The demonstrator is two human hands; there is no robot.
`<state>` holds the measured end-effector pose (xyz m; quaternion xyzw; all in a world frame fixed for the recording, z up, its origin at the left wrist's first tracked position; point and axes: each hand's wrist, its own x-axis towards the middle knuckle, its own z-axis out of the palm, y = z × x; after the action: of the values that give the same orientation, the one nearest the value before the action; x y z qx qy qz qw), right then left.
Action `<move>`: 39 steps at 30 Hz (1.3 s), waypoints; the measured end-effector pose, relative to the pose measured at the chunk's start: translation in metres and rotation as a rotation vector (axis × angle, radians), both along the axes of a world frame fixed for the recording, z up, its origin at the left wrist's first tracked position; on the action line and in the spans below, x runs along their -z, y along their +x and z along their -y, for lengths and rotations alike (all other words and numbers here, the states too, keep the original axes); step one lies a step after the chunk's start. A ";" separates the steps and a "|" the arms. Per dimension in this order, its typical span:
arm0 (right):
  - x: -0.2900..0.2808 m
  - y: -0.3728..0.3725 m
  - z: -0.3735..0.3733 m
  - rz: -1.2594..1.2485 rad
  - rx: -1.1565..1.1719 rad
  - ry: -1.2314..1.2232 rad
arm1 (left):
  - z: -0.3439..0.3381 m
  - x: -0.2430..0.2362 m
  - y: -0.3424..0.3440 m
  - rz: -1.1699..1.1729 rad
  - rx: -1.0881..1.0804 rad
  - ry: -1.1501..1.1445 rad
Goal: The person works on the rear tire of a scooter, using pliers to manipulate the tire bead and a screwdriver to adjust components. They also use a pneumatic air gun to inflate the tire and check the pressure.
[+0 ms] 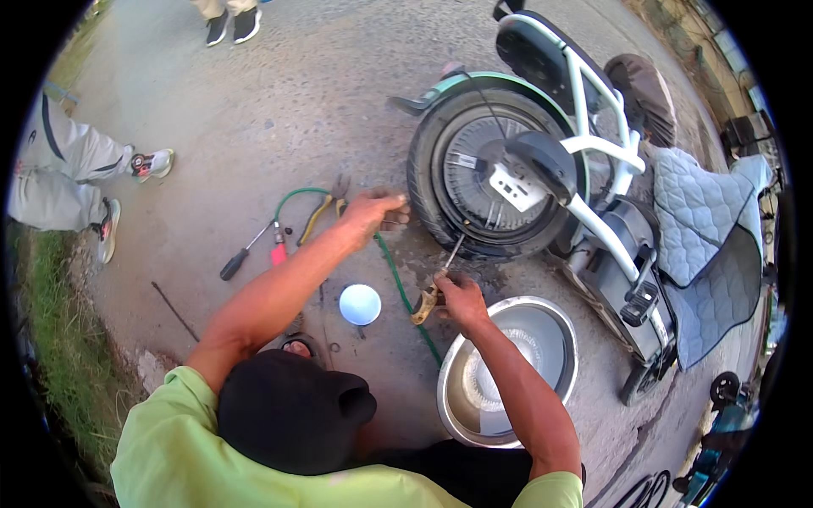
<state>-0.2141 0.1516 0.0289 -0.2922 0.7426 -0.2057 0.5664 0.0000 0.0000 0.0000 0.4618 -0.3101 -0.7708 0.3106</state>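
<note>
My right hand (464, 303) grips the worn yellowish handle of a screwdriver (426, 302). The tool's metal shaft slants up to the wheel's lower rim, where its tip meets the edge of the black tyre (421, 173). At the tyre's left side is my left hand (373, 212), its fingers half curled and apart, with nothing visible in them. The wheel has a round, finned hub motor (478, 165) and belongs to a white-framed electric two-wheeler (605, 224) lying on its side. Below my right forearm stands a metal basin (446, 385) holding water.
Left of the wheel lie pliers (312, 222), a black-handled screwdriver (235, 263), a red-handled tool (278, 253) and a green hose (395, 273). A small white bowl (360, 305) sits near the basin. A quilted cover (711, 220) hangs at right. Bystanders' shoes (152, 164) show at left and top.
</note>
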 end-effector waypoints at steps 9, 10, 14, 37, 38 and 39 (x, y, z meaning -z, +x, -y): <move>0.018 0.044 -0.006 0.174 0.060 -0.093 | 0.002 -0.015 -0.004 0.157 0.061 -0.046; 0.020 0.046 -0.009 0.167 0.060 -0.096 | 0.001 -0.015 -0.006 0.164 0.056 -0.050; 0.022 0.052 -0.025 0.103 0.111 -0.204 | -0.001 -0.014 -0.001 0.169 0.080 -0.056; -0.067 -0.072 0.004 -0.453 -0.350 -0.208 | -0.017 -0.001 -0.061 0.179 0.147 0.115; -0.066 -0.073 0.008 -0.453 -0.374 -0.227 | -0.018 0.001 -0.061 0.177 0.125 0.072; -0.065 -0.075 0.010 -0.455 -0.393 -0.245 | -0.020 0.001 -0.062 0.175 0.109 0.028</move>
<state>-0.2893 0.1416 0.0942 -0.5345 0.7492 -0.1096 0.3755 -0.0617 0.0197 -0.0007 0.5140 -0.3498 -0.7477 0.2333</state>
